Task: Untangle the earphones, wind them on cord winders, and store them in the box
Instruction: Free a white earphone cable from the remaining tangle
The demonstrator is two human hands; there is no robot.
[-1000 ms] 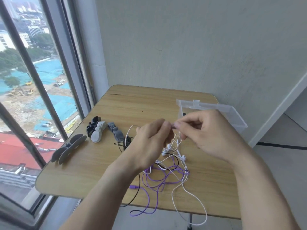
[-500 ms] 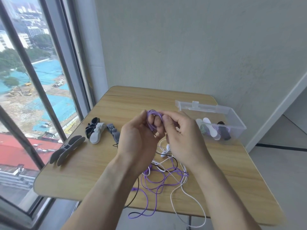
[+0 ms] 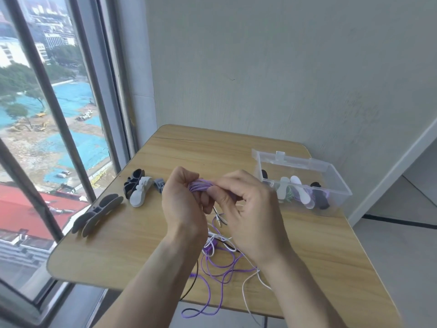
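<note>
Left hand [image 3: 182, 204]: raised over mid-bench, fingers curled around the left end of a purple cord [image 3: 201, 185] bundle; probably serving as the anchor for the coil.
Right hand [image 3: 246, 209]: fingers [image 3: 227, 184] and thumb pinched on the right end of the same bundle, likely laying or tightening a turn.
Purple cord: several turns bunched between the two hands, lying across the fingertips; whether a winder sits inside the bundle cannot be told.
Slack: the rest of the purple cord trails down to the near bench edge and over it, mixed with a white cord [image 3: 248, 287] and a black cord [image 3: 191, 282]; a loose end dangles under the hands. Judged still partly tangled.
Winders [image 3: 139, 190]: spare black, white and grey ones lie left of the hands, within easy reach; a larger grey pair [image 3: 98, 214] sits nearer the left edge.
Box [image 3: 340, 185]: clear, lid open, far right on the bench [image 3: 118, 245]; already holds several wound sets, so storing goes there.
Stage: judged mid-wind on the purple set, white and black yet to do.
</note>
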